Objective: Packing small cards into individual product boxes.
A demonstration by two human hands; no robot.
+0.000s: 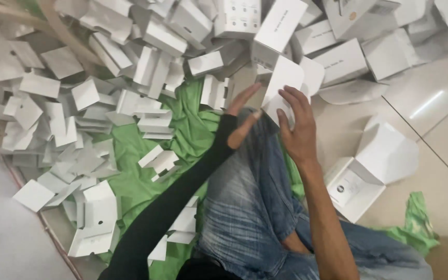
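Cardboard flap (282, 85), white and bent, sits just above the knee (257, 155) at centre frame, pinched in the right hand (297, 129), fingers curled round its lower edge. Left hand (242, 116), in a black sleeve (172, 207), is spread wide, fingertips touching the flap's left side, holding nothing. At twelve o'clock, a heap of white boxes (281, 26). At nine o'clock, flat white inserts (79, 129) lie strewn over green cloth (136, 181). At four o'clock, an open box (361, 181) rests on the tiled floor (442, 155).
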